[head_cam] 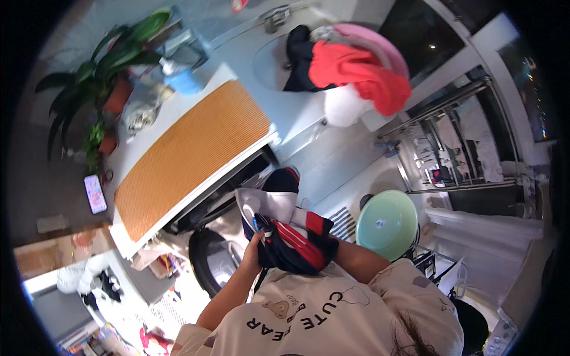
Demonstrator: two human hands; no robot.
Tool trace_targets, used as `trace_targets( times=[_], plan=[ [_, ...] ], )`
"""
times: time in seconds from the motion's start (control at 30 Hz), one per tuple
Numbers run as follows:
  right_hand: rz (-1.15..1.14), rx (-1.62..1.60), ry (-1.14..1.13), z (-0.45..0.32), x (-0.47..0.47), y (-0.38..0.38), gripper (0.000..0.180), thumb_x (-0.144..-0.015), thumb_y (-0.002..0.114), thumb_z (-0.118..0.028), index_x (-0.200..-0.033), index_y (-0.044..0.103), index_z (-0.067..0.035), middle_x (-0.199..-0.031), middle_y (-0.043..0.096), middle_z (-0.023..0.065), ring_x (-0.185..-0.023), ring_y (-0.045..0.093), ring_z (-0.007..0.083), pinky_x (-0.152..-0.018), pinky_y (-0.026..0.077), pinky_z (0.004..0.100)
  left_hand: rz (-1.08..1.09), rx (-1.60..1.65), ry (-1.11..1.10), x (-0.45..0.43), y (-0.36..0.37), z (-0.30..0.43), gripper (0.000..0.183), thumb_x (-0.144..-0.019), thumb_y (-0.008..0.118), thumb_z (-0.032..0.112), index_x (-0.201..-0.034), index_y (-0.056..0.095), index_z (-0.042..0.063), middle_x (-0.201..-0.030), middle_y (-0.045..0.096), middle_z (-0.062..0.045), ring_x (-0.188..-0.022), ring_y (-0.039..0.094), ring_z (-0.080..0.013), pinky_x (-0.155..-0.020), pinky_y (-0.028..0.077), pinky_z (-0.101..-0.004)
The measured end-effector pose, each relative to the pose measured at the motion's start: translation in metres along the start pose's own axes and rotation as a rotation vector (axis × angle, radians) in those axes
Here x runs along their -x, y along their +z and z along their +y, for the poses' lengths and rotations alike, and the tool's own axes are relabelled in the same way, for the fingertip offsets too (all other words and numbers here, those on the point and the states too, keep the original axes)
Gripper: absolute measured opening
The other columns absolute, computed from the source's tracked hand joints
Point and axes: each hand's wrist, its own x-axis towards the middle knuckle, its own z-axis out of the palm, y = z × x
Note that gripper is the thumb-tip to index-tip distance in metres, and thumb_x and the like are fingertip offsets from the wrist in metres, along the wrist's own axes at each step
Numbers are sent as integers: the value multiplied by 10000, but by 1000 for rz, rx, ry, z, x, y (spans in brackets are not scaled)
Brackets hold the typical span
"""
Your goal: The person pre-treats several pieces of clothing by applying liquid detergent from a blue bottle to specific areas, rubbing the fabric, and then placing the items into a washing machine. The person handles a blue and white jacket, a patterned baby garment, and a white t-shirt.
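Note:
A bundled garment in navy, white and red (294, 236) is held up against my front. My left hand (254, 249) grips its near left side, with the thumb against a dark fold. My right forearm reaches to the bundle's right side, but the cloth covers that hand. Just left of the bundle, the round dark-rimmed door of a front-loading washing machine (200, 262) stands open. A ribbed orange-brown mat (191, 155) lies on the white top above the machine.
Red clothing (343, 66), dark cloth and a pink basin (378, 38) rest at the sink (267, 66). A green basin (387, 222) stands at the right, near a metal drying rack (463, 189) with laundry. Potted plants (118, 95) and a phone (95, 194) are at the left.

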Motion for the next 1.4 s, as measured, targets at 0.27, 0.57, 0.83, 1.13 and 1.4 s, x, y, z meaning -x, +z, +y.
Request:
trace_targets(
  times=[0.27, 0.57, 0.83, 1.13, 1.4],
  plan=[
    [253, 254, -15, 34, -94, -23, 547, -898, 574, -279, -1370, 369, -94, -952, 601, 123, -813, 597, 207, -635, 488, 324, -179, 407, -125, -42, -130, -44, 543, -735, 713, 405, -1164, 613, 86, -1106, 661, -108, -1047, 615, -295, -1001, 440, -460],
    [626, 310, -166, 96, -133, -78, 388, -863, 533, -84, -1247, 478, -76, -681, 487, -1, -504, 427, 86, -419, 314, 231, -34, 524, 105, -226, -255, -71, 369, -866, 547, 417, -1029, 617, 94, -942, 643, -79, -895, 622, -286, -825, 520, -431],
    [755, 214, 92, 121, -31, -173, 205, -912, 541, -150, -1101, 583, -81, -868, 646, 60, -670, 605, 139, -616, 502, 283, 54, 822, 627, -436, -297, 72, 371, -901, 540, 437, -1118, 589, 141, -1143, 590, -66, -1084, 553, -283, -907, 479, -462],
    [995, 405, 116, 123, 26, -234, 319, -890, 593, -172, -1196, 560, -86, -933, 673, 92, -770, 663, 193, -658, 549, 339, -458, 817, 666, -411, -246, 30, 387, -922, 545, 411, -1211, 568, 154, -1259, 568, -65, -1121, 547, -249, -914, 480, -432],
    [907, 1200, -295, 26, 20, -115, 276, -876, 630, -202, -1140, 614, -125, -890, 671, 22, -772, 654, 139, -673, 521, 297, -425, -235, 11, -266, -224, -118, 241, -909, 611, 220, -1079, 591, 51, -965, 637, -53, -875, 597, -134, -758, 481, -270]
  ],
)
